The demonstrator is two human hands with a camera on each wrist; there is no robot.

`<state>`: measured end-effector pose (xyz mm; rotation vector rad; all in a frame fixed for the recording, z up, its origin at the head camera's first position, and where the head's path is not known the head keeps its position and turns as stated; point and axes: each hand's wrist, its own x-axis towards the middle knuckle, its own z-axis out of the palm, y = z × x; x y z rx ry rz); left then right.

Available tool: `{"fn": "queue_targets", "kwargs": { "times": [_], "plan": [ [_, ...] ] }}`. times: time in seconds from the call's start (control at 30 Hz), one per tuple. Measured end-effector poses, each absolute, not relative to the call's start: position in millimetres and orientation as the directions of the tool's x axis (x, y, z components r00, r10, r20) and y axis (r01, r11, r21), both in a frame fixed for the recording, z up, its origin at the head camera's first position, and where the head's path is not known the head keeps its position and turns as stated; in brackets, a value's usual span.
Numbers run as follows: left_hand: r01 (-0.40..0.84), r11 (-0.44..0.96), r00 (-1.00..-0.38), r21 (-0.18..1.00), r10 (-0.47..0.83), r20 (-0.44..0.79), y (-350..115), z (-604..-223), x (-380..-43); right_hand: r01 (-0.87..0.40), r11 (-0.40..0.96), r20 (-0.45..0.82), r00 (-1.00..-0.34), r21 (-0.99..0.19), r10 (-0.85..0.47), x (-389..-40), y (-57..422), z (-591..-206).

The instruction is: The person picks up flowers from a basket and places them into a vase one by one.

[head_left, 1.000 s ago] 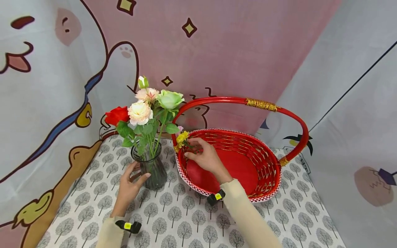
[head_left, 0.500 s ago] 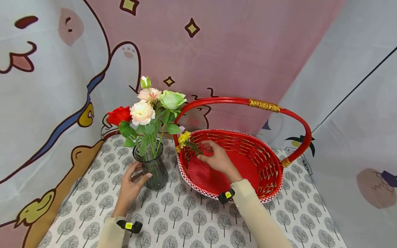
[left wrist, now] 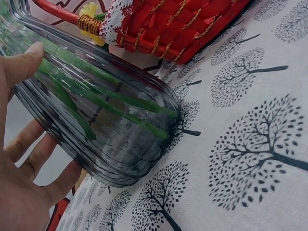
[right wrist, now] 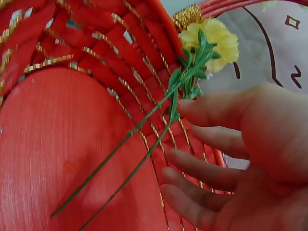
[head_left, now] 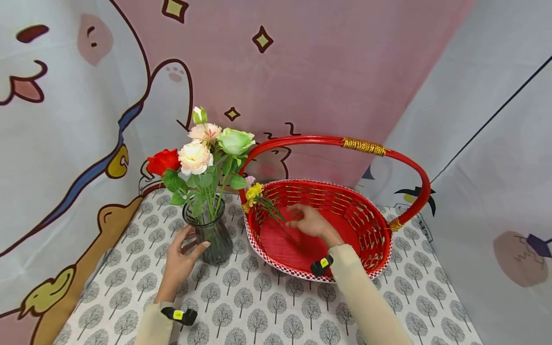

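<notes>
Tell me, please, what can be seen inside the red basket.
Thin green stems slant down inside the red basket from a yellow flower at its rim. In the head view, the right hand covers part of the floor; that patch cannot be seen.

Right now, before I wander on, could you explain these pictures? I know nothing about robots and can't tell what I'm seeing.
Happily. There is no robot here, just a person's two bare hands. The wide picture comes from a camera worn on the head, looking forward and down; the two closer ones come from cameras on each wrist.

On a tree-patterned tablecloth stand a glass vase of red, cream and green flowers and a red basket with a tall handle. The left hand holds the vase. The right hand is over the basket, fingers loose, beside the stems of a yellow bloom at the basket's edge; it appears to hold nothing.
</notes>
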<state>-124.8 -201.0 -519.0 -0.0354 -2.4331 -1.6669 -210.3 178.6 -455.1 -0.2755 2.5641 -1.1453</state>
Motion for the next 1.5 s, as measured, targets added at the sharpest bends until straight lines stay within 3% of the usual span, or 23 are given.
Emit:
{"fn": "queue_targets", "kwargs": {
  "times": [0.23, 1.5],
  "plan": [
    [0.113, 0.366, -0.982, 0.924, -0.099, 0.159, -201.3, -520.5, -124.7, -0.038, 0.665, -0.275, -0.892, -0.746, -0.359, -213.6, 180.2, -459.5],
    [0.104, 0.347, -0.985, 0.932, -0.094, 0.144, -197.0, -512.0, -121.0, 0.080, 0.613, -0.287, -0.925, -0.786, -0.247, -209.6, 188.6, -451.5]
  ]
}}
